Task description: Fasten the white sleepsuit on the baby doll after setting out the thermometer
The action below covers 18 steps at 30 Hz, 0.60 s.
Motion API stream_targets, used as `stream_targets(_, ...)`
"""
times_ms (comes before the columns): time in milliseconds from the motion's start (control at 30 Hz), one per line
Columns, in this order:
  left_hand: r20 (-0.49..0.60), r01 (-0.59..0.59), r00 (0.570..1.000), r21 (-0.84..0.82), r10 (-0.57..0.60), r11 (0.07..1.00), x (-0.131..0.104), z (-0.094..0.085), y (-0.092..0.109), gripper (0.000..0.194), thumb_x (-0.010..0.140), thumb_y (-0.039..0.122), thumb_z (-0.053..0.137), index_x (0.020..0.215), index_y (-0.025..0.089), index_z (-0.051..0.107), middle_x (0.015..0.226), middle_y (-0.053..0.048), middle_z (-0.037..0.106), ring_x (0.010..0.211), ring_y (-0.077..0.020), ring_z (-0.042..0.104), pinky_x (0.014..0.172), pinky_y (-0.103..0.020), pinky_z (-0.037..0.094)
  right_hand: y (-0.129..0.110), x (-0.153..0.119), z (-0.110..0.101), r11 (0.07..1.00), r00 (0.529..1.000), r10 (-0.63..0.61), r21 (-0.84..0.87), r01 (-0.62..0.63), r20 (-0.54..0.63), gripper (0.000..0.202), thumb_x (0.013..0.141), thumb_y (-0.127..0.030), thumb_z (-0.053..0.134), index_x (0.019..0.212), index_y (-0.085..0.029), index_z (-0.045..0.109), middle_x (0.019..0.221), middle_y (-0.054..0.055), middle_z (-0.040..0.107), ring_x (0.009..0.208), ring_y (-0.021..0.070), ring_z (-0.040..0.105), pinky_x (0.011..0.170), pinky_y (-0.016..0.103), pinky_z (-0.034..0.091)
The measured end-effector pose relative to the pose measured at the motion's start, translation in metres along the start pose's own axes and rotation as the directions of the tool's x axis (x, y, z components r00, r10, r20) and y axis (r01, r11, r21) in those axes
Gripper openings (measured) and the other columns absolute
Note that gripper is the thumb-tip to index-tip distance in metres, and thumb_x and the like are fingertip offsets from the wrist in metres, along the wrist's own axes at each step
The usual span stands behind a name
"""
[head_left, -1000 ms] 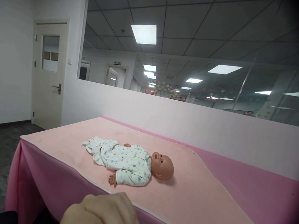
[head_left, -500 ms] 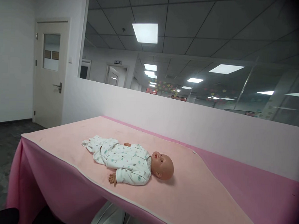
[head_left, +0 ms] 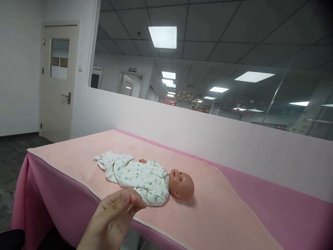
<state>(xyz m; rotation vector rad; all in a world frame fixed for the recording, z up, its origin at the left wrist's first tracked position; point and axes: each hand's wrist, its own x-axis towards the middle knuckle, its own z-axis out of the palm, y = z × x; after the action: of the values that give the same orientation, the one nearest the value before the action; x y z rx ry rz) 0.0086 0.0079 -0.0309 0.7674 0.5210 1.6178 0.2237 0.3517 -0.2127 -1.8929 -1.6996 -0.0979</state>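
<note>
A baby doll in a white long-sleeved outfit with a small print lies on its back, its head toward the right. My left hand is raised in front of the doll's near arm, at the table's front edge. Its fingers are bent and held together, with the thumb close against the index finger and nothing seen between them. From this angle the hand covers the doll's near hand and part of its sleeve; I cannot tell whether it touches them. My right hand is out of view.
A pale pink mat covers most of the table, over a darker pink cloth that hangs down in front. Behind stands a low white wall with glass above. A door is at the left. Something black shows at bottom left.
My left hand has come up into view from below, in front of the doll's near arm. The doll lies as before; the view has shifted very slightly.
</note>
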Motion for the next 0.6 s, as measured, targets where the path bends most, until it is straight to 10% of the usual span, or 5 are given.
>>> stream_targets(400, -0.211, -0.197, 0.945, 0.240, 0.250, 0.950, 0.000, -0.011, -0.013, 0.025, 0.067, 0.041, 0.065, 0.065, 0.017, 0.068, 0.070, -0.005, 0.063, 0.071, -0.0184, 0.058, 0.073, -0.034, 0.049, 0.011, 0.009, 0.017, 0.982, 0.988, -0.149, 0.113, 0.152, -0.037, 0.040, 0.084, -0.036, 0.036, 0.063, -0.019, 0.065, 0.064, 0.002, 0.054, 0.087, 0.0161, 0.055, 0.073, 0.034, 0.038)
stream_targets(500, -0.129, -0.450, 0.766, 0.592, 0.630, 0.669, 0.002, -0.040, -0.056, 0.023, 0.076, 0.039, 0.056, 0.073, 0.021, 0.069, 0.079, -0.005, 0.066, 0.080, -0.0191, 0.060, 0.073, -0.030, 0.048, 0.012, 0.010, 0.018, 0.982, 0.990, -0.137, 0.124, 0.141, -0.039, 0.050, 0.087, -0.035, 0.026, 0.062, -0.020, 0.067, 0.062, 0.002, 0.051, 0.089, 0.0189, 0.056, 0.071, 0.036, 0.037)
stream_targets(600, 0.345, -0.650, 0.526, 0.753, 0.777, 0.106, -0.002, -0.091, -0.129, 0.024, 0.079, 0.036, 0.053, 0.062, 0.024, 0.066, 0.060, 0.000, 0.064, 0.065, -0.0152, 0.060, 0.081, -0.032, 0.046, 0.011, 0.010, 0.019, 0.978, 0.989, -0.148, 0.142, 0.151, -0.033, 0.044, 0.086, -0.034, 0.031, 0.065, -0.019, 0.067, 0.065, 0.003, 0.054, 0.091, 0.0182, 0.055, 0.072, 0.035, 0.038)
